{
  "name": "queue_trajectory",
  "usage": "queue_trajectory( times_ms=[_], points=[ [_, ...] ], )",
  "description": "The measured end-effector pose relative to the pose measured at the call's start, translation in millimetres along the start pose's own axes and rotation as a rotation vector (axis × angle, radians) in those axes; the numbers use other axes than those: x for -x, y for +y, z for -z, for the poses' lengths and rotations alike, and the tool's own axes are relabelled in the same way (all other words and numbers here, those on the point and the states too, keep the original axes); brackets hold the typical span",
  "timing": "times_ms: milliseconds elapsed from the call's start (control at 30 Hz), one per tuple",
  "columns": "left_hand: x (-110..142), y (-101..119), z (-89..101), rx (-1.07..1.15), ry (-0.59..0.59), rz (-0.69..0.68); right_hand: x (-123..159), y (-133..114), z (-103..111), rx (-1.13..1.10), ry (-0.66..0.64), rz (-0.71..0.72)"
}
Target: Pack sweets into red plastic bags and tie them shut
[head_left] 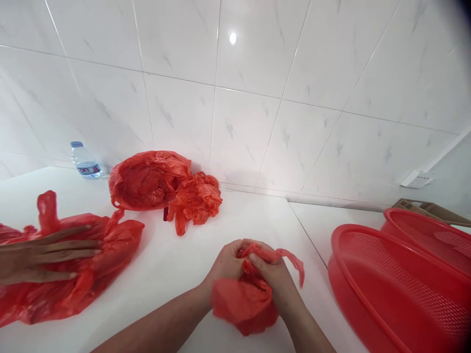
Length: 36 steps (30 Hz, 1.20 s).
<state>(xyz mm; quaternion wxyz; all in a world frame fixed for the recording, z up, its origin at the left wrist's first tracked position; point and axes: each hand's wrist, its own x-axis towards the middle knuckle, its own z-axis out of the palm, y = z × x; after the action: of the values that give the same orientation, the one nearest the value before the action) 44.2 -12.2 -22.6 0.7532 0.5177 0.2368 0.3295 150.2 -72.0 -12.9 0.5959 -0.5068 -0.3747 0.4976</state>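
Between my two hands, over the white table, a red plastic bag (253,301) is bunched up. My left hand (228,261) is closed on its left side, with the fingertips partly hidden by the bag. My right hand (271,268) grips the other side, its thumb pressed on the gathered plastic. A loose strip of the bag sticks out to the right past my right hand, and a wider flap hangs below, slightly blurred.
At left, another person's hand (47,255) lies flat on a spread red bag (121,245). Near the wall are a red bag-lined bowl shape (147,179), crumpled red bags (198,196) and a water bottle (86,162). Red plastic baskets (368,289) stand at right, beside a cardboard box (434,211).
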Motion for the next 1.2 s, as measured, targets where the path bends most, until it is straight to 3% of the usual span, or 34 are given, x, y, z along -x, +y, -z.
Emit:
queue_trajectory(
  times_ms=[100,167,333,500,633,800,967,1200],
  points=[
    [-2,-10,4.3,-0.052,0.057,0.025,1,-3,-2,0.033,0.083,-0.024],
    [2,-14,5.5,-0.119,0.097,-0.037,0,-4,-1,0.088,0.178,-0.027],
    [19,-14,-3.0,-0.431,-0.032,-0.200,-3,-5,4,0.220,0.325,-0.010],
    [13,-11,-7.3,-0.380,0.120,-0.312,-3,0,0,0.211,0.252,-0.042],
    [2,-7,5.0,-0.273,0.101,-0.160,-5,6,8,0.162,0.076,-0.075],
    [-7,-7,19.9,-0.313,0.289,-0.116,-7,6,27,0.002,-0.083,-0.072],
    [-7,-7,23.1,-0.242,0.255,-0.100,-8,6,31,-0.081,-0.091,-0.110],
    [3,0,12.9,-0.570,0.107,-0.374,-7,6,23,-0.016,0.015,-0.062]
  ],
)
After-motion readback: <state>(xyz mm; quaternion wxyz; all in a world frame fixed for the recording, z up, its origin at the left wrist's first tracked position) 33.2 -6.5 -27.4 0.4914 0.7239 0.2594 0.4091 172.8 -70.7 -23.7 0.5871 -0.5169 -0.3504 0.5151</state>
